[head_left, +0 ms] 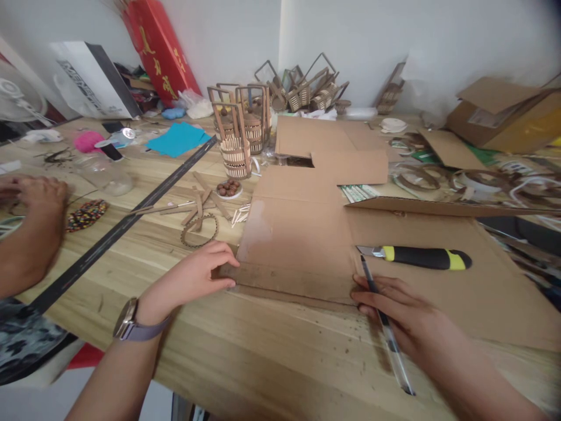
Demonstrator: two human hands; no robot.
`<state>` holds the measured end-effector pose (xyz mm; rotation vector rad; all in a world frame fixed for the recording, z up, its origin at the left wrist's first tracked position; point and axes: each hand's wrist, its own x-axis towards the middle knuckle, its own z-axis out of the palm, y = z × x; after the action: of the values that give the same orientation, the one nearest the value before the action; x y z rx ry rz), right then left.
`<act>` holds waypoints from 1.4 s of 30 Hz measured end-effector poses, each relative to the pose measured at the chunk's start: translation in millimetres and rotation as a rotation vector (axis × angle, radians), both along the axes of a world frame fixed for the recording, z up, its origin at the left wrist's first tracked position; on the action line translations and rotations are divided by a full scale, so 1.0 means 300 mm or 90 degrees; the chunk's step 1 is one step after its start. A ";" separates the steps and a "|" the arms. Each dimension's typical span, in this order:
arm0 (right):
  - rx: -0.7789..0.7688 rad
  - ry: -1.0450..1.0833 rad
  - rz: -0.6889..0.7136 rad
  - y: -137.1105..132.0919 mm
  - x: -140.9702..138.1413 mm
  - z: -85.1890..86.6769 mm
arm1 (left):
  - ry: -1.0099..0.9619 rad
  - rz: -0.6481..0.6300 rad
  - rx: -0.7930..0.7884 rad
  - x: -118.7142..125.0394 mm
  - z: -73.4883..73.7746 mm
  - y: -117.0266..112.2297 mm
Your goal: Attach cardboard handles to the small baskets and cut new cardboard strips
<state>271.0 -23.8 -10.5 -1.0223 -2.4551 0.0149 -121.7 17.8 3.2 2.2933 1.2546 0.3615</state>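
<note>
On the counter, a brown strip lies along cardboard, its long axis running sideways between the left hand, fingers parted at one end, and the right hand, fingers pinching a pen, at the other.

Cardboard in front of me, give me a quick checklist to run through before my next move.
1. Left hand at the left end of the brown strip: ok.
2. Right hand at the strip's right end: ok.
3. Pen in the right hand: ok.
4. Knife blade retracted: not ok, it is out, close to the pen's far end.
5. Cardboard wholly flat: not ok, a flap stands up.
6. Line already drawn along the strip: cannot tell.
</note>
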 end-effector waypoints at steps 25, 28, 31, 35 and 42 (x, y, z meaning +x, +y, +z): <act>-0.034 0.014 -0.017 0.000 0.016 -0.028 | 0.007 0.012 -0.033 0.002 0.003 -0.006; -0.030 0.016 -0.010 0.000 0.016 -0.025 | 0.004 0.010 -0.027 0.001 0.000 -0.005; -0.024 0.016 -0.007 0.000 0.012 -0.017 | 0.002 0.006 -0.025 0.002 0.000 -0.004; -0.013 0.026 -0.009 -0.001 0.006 -0.012 | 0.003 0.009 -0.028 0.004 0.003 -0.004; -0.025 0.019 -0.006 0.001 0.003 0.000 | 0.001 -0.005 -0.018 0.004 0.004 -0.007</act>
<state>271.8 -23.4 -10.4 -1.0418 -2.4315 0.0747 -120.5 15.8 4.3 2.2748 1.2422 0.3379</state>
